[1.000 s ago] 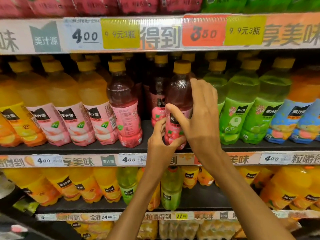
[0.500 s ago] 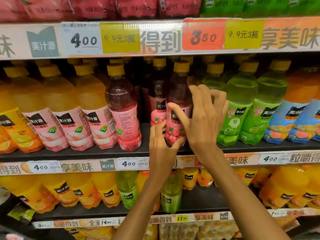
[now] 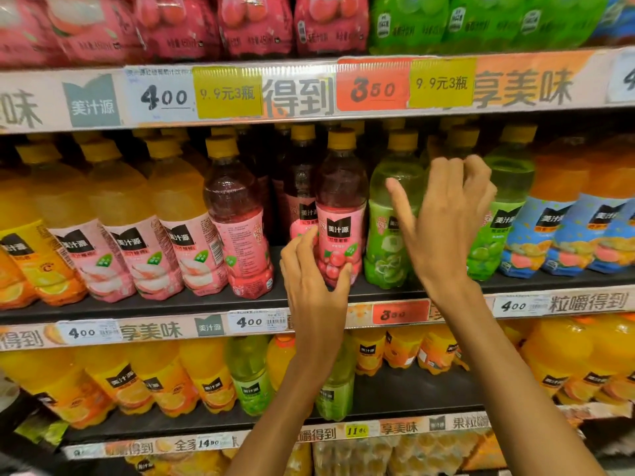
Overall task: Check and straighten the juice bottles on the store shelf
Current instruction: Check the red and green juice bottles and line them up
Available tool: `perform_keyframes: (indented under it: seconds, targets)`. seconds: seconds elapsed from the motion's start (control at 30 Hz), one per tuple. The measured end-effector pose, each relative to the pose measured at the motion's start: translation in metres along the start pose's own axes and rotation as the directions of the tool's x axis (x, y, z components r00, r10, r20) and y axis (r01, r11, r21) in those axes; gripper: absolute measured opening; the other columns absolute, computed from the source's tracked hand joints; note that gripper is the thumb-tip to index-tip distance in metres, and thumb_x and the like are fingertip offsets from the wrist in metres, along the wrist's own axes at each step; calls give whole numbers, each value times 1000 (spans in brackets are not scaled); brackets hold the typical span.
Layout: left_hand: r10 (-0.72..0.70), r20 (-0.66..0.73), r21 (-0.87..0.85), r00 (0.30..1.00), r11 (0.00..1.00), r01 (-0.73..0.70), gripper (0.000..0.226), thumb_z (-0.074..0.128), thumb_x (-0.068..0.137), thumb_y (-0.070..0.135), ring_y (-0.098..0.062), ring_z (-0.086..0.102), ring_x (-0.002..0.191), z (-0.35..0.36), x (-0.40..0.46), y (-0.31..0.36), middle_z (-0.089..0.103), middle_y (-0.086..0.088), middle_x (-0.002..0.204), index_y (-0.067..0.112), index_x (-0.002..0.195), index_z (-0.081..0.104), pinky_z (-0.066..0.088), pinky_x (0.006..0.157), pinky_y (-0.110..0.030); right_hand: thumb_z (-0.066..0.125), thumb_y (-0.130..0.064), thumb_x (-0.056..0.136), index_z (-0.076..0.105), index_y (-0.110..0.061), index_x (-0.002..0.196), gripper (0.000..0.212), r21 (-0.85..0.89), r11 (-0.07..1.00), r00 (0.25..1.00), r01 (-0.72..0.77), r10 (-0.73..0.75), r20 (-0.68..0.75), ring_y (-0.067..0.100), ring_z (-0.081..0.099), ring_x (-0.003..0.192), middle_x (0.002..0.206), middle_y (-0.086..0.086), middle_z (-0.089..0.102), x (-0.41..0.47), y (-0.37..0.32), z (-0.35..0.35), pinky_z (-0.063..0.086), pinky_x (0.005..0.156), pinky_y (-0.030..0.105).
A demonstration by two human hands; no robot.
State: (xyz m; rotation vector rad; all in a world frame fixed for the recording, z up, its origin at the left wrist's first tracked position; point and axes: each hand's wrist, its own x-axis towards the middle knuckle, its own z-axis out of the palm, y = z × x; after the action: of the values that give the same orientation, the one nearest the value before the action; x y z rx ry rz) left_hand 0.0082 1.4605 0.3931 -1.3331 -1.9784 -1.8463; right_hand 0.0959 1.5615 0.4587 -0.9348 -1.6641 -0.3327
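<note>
A red juice bottle (image 3: pixel 340 197) with a pink label and yellow cap stands upright at the front of the middle shelf (image 3: pixel 206 304). My left hand (image 3: pixel 314 286) grips its lower part, thumb on the front and fingers round the left side. My right hand (image 3: pixel 443 228) is off that bottle, over the green juice bottles (image 3: pixel 388 249) to its right. Its fingers are bent near their shoulders and its thumb is spread wide, with no grip visible. It hides one green bottle. Another red bottle (image 3: pixel 237 214) further left shows its back label.
Orange bottles with pink labels (image 3: pixel 120 207) fill the left of the shelf, blue-labelled ones (image 3: pixel 556 214) the right. A price strip (image 3: pixel 309 94) runs close above the caps. Below is a shelf of orange and green bottles (image 3: pixel 247 379).
My right hand let go of the red bottle and moved right, over the green bottles. My left hand stays on the red bottle's base. The view has moved closer to the shelf.
</note>
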Motion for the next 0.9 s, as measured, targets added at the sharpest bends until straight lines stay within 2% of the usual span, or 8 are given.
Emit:
perform_keyframes:
  seconds: [0.1, 0.27, 0.4, 0.57, 0.63, 0.7, 0.8, 0.9]
  targets:
    - [43, 7, -5, 999, 999, -43, 50, 67, 83, 3, -24, 47, 117, 3, -7, 9, 49, -9, 122, 5, 130, 49, 40, 101, -45, 54, -39, 95, 59, 8, 94, 47, 12, 998, 996, 67, -68, 49, 41, 54, 109, 85, 22, 60, -1, 3, -3, 29, 89, 41]
    - [80, 115, 42, 990, 996, -85, 46, 69, 81, 4, -22, 47, 113, 6, -18, 13, 54, -11, 117, 2, 125, 54, 38, 102, -50, 70, -39, 84, 59, 4, 119, 56, 285, 958, 998, -7, -10, 57, 31, 46, 114, 111, 20, 61, -8, -1, -21, 33, 94, 37]
    - [55, 248, -9, 967, 998, -55, 65, 73, 79, 11, -20, 42, 128, 8, -24, 13, 48, -8, 135, 6, 136, 44, 34, 108, -47, 74, -25, 80, 48, -5, 132, 61, 622, 763, 964, -175, 5, 265, 1, 39, 115, 123, 15, 44, -19, -4, -38, 30, 99, 11]
    - [-36, 411, -113, 911, 989, 91, 80, 76, 77, 16, -11, 38, 133, 10, -28, 14, 41, 0, 143, 15, 144, 32, 36, 109, -32, 75, -19, 82, 50, -6, 128, 54, 728, 601, 889, -330, -61, 454, 16, 55, 114, 122, 5, 57, -22, -5, -54, 46, 96, 37]
    - [-46, 393, -147, 919, 983, 112, 81, 79, 74, 25, -3, 40, 130, 8, -33, 16, 43, 8, 140, 25, 141, 32, 37, 104, -21, 73, -18, 82, 52, -5, 125, 50, 765, 538, 899, -353, -33, 437, 9, 58, 107, 115, 1, 60, -24, -8, -62, 47, 89, 26]
    - [-87, 385, -165, 919, 973, 161, 84, 78, 70, 40, -4, 46, 126, 3, -39, 20, 47, 10, 138, 32, 139, 31, 41, 103, -26, 71, -15, 83, 54, -9, 117, 39, 810, 438, 904, -390, 17, 426, -1, 61, 93, 102, -8, 63, -28, -10, -69, 47, 80, 16]
    - [-111, 390, -206, 914, 957, 203, 79, 71, 66, 51, -9, 59, 112, -9, -48, 25, 61, 7, 124, 30, 134, 37, 50, 94, -39, 68, -19, 83, 59, -16, 101, 21, 833, 289, 879, -472, 82, 470, -2, 63, 81, 86, -14, 67, -33, -16, -78, 47, 71, 14]
    - [-77, 420, -265, 904, 943, 203, 56, 68, 68, 47, -6, 65, 94, -25, -62, 30, 69, 13, 100, 25, 117, 51, 54, 81, -30, 66, -31, 81, 61, -20, 100, 23, 771, 220, 801, -597, 112, 588, 1, 65, 82, 89, -9, 68, -39, -17, -82, 49, 70, 16]
